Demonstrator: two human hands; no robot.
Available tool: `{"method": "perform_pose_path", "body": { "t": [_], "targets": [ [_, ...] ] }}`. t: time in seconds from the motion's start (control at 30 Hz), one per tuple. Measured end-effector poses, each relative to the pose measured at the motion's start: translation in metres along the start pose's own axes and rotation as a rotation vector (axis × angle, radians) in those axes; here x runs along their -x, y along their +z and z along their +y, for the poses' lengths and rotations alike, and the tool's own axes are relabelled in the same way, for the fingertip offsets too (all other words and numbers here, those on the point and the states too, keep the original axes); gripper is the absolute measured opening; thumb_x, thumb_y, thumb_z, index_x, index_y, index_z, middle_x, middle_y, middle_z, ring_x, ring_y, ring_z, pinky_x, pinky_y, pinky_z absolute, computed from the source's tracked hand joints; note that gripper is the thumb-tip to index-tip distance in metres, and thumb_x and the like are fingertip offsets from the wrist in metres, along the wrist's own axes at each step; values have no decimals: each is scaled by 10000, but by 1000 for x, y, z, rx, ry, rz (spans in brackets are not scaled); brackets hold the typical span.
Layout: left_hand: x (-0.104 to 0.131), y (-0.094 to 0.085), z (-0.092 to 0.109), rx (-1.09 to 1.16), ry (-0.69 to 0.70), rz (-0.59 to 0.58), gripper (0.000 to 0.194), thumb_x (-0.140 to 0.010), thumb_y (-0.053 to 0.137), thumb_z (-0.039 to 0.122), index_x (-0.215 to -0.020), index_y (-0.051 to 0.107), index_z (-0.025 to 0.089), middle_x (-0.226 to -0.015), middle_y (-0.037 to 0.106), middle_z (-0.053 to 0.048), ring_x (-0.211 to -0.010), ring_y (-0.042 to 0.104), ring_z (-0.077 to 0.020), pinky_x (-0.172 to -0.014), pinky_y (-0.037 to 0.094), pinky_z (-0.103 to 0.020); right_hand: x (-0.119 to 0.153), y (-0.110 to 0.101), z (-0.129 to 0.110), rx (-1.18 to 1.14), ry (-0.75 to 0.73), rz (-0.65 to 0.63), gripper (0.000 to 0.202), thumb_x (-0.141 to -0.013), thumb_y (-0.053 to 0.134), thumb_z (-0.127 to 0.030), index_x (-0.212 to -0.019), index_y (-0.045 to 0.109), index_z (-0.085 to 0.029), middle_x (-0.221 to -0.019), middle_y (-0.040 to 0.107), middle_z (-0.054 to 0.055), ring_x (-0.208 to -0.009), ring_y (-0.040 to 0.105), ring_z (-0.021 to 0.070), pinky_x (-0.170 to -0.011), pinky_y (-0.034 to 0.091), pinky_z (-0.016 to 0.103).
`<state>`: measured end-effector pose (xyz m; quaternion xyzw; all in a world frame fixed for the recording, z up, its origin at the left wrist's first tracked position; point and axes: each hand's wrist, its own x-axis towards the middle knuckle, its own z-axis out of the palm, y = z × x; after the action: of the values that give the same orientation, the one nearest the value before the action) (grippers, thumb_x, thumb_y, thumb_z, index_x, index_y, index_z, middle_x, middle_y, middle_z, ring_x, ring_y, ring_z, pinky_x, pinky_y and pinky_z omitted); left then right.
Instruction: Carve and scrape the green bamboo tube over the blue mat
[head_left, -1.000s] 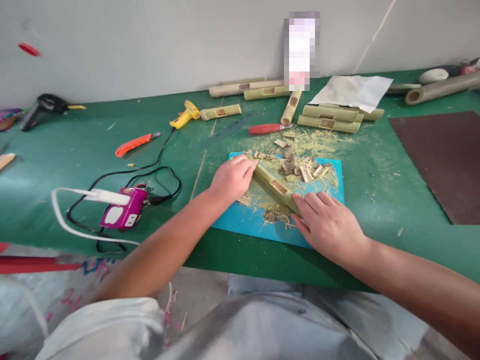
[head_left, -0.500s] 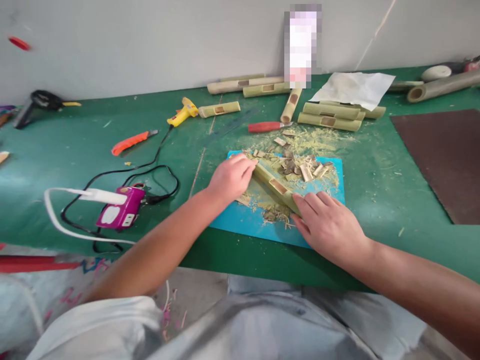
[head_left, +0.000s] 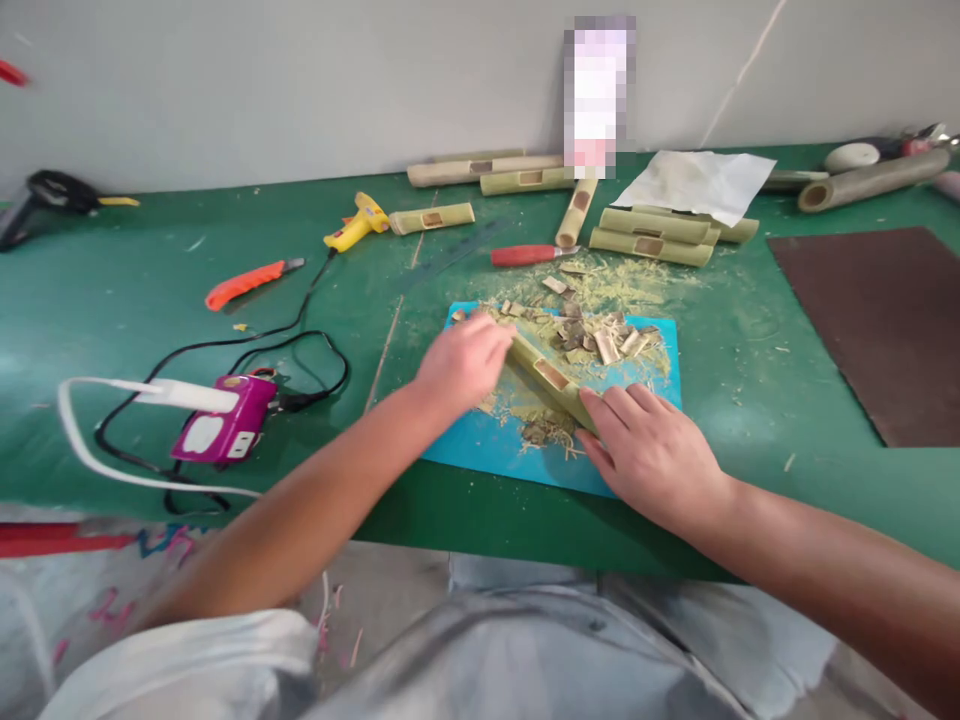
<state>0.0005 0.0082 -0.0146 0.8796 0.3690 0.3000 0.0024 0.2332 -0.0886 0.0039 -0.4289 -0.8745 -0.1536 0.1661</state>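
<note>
A green bamboo tube (head_left: pixel 553 375) with a rectangular opening cut in its upper side lies slantwise over a blue mat (head_left: pixel 480 448). My left hand (head_left: pixel 466 360) is closed on its far left end, and my right hand (head_left: pixel 651 440) grips its near right end with the thumb at the side. Bamboo chips (head_left: pixel 606 345) and fine shavings cover much of the mat around the tube. Just beyond the mat lies a red-handled knife (head_left: pixel 525 256).
More cut bamboo tubes (head_left: pixel 651 246) lie at the back beside a white paper (head_left: pixel 694 185). Leftward are an orange cutter (head_left: pixel 247 285), a yellow glue gun (head_left: pixel 358 224) and a purple power adapter (head_left: pixel 225 420) with cables. A dark brown sheet (head_left: pixel 870 325) is at right.
The view has shifted slightly, so the things on the table appear a little farther left. Both hands keep their hold on the bamboo tube.
</note>
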Motion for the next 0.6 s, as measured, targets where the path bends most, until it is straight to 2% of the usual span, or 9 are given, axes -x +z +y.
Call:
{"method": "perform_pose_path", "body": {
  "t": [0.07, 0.17, 0.3, 0.4, 0.5, 0.6],
  "targets": [
    [0, 1, 0, 21, 14, -18, 240, -981, 465, 205, -1020, 684, 115, -847, 682, -77, -755, 643, -140, -697, 539, -260, 0, 0, 1, -2, -5, -2, 297, -887, 581, -258, -1054, 666, -27, -754, 592, 71, -704, 472, 208, -608, 390, 332],
    [0, 1, 1, 14, -7, 13, 244, -979, 466, 204, -969, 691, 110, -831, 677, -80, -747, 641, -143, -691, 538, -264, 1, 0, 1, 10, -8, -2, 316, -887, 577, -261, -1075, 660, -20, -752, 588, 73, -711, 476, 215, -614, 399, 336],
    [0, 2, 2, 38, -4, -44, 248, -985, 461, 218, -1015, 685, 117, -840, 677, -74, -754, 643, -142, -691, 536, -261, 1, -1, 1, -1, -2, -4, 317, -891, 575, -270, -1064, 659, -18, -749, 589, 74, -707, 478, 213, -618, 403, 338],
    [1, 2, 2, 16, -8, -6, 257, -986, 451, 213, -989, 688, 113, -829, 674, -76, -739, 637, -139, -672, 533, -257, 0, -1, 1, 7, -7, 10, 313, -891, 573, -270, -1052, 661, -15, -733, 583, 72, -698, 475, 212, -611, 400, 336],
    [1, 2, 2, 7, 11, -34, 263, -988, 445, 216, -1028, 683, 112, -837, 678, -79, -741, 642, -146, -663, 533, -264, -1, -2, 1, 8, -18, 20, 313, -893, 567, -261, -1054, 660, -10, -726, 580, 70, -692, 473, 212, -604, 396, 335],
    [0, 1, 2, -1, -10, -8, 265, -989, 448, 220, -984, 688, 109, -834, 682, -82, -735, 642, -143, -663, 532, -260, 0, -1, 1, 7, -18, 14, 310, -899, 559, -261, -1056, 658, -13, -726, 579, 67, -687, 472, 209, -603, 396, 334]
  ]
}}
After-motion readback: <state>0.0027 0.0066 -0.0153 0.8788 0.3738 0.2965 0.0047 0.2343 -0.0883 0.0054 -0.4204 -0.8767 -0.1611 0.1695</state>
